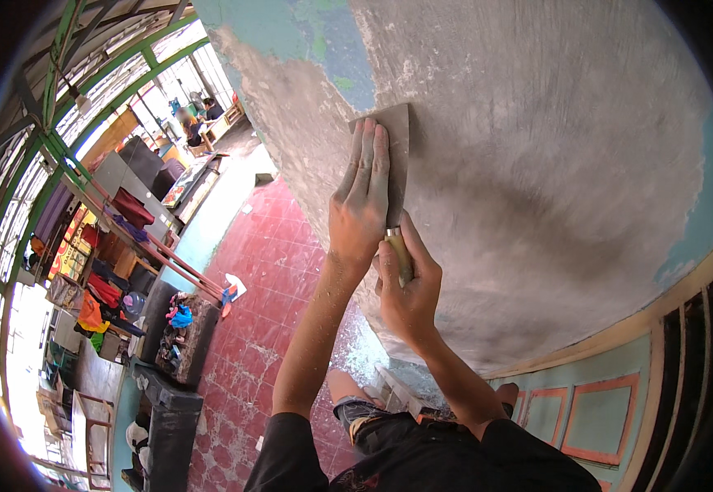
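My right hand [412,291] is closed round the pale handle of a scraper [399,152], whose wide, thin grey metal blade lies against the wall [528,123]. My left hand [363,193] is laid along the blade, its dusty fingers straight and flat on the metal near the scraping edge. Rough grey-brown plaster covers most of this wall. Old blue-green paint [336,49] still shows above and to the left of the blade, and a darker smudge spreads to its lower right. The left thumb is hidden.
Debris speckles the red tiled floor [250,303] below. A light-coloured wooden piece [401,394] stands near my legs. To the right is a green panelled door [602,418] with orange trim. Clothes and clutter [102,303] fill the left; two people [200,119] sit far off.
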A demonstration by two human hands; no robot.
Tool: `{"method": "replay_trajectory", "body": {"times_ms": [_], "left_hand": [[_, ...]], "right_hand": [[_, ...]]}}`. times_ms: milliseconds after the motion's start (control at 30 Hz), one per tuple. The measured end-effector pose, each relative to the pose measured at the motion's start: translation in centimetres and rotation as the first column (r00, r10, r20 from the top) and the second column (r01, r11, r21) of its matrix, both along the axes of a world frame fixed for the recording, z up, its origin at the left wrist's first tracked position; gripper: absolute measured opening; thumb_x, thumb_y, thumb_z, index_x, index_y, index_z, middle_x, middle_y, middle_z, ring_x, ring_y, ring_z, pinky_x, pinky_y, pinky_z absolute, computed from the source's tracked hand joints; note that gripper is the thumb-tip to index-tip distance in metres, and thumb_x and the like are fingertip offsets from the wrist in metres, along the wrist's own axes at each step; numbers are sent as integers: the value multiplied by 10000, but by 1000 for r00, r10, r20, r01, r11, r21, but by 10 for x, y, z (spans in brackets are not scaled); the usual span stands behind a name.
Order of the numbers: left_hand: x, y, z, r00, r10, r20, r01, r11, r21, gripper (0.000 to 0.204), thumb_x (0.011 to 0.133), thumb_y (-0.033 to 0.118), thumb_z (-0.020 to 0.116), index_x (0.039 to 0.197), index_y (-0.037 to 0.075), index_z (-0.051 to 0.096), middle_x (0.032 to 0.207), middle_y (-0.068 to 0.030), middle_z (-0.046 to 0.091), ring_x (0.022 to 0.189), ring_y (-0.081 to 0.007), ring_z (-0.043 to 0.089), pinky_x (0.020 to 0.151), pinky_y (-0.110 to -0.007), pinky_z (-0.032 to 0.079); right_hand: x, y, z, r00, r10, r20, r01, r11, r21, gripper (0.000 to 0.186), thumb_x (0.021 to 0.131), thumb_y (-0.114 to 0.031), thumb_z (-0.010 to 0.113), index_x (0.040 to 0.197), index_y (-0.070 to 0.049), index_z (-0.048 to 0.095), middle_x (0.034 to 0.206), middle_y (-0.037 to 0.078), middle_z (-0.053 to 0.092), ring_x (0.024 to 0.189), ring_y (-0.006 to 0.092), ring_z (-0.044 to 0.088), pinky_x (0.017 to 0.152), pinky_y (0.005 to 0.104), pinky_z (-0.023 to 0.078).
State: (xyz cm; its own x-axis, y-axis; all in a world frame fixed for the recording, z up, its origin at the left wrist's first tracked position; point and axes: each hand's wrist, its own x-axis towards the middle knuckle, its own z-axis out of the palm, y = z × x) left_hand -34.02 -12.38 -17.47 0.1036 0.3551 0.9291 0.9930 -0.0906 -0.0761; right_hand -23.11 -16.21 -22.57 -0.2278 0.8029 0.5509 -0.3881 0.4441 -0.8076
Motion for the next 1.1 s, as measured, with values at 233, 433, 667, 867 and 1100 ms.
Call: {"method": "replay_trajectory", "body": {"times_ms": [233, 433, 667, 867, 1100], "left_hand": [[-4, -1, 7, 999, 28, -38, -28, 1000, 0, 607, 816, -38, 593, 1394, -62, 408, 1432, -226, 442, 1311, -321, 466, 864, -345, 571], [1, -2, -2, 997, 73, -13, -73, 997, -11, 600, 828, -26, 586, 1399, -56, 407, 1418, -215, 466, 1274, -319, 509, 832, -340, 577], [-14, 5, 26, 989, 142, 36, -144, 987, 66, 569, 820, -41, 584, 1370, -67, 442, 1400, -222, 479, 1265, -340, 505, 878, -363, 570], [-14, -3, 10, 996, 92, -13, -93, 995, -22, 601, 808, -72, 582, 1389, -46, 432, 1411, -220, 469, 1288, -329, 484, 899, -363, 561], [-20, 6, 17, 997, 69, -40, -67, 996, 57, 562, 839, -67, 558, 1385, -58, 427, 1411, -228, 467, 1293, -338, 478, 910, -354, 557]], "right_hand": [[-5, 1, 4, 999, 24, -24, -24, 1000, -7, 469, 967, -73, 533, 1385, 98, 410, 823, 65, 587, 685, 61, 520, 574, 204, 408], [2, 3, -6, 998, 11, 56, -10, 1000, -10, 466, 965, -90, 531, 1356, 135, 415, 969, 197, 657, 886, 144, 625, 727, 246, 475], [-19, 17, 29, 999, -7, -48, 15, 987, 162, 437, 972, -81, 533, 1359, 104, 447, 883, 70, 614, 799, 80, 531, 707, 214, 438], [-22, 10, 4, 997, -61, -55, 66, 994, 92, 447, 974, -96, 537, 1362, 103, 441, 805, 29, 583, 742, 41, 490, 645, 190, 395], [-29, 16, 8, 999, -14, -48, 19, 996, 87, 471, 987, -107, 524, 1399, 86, 406, 786, -3, 527, 664, 15, 445, 563, 183, 370]]}}
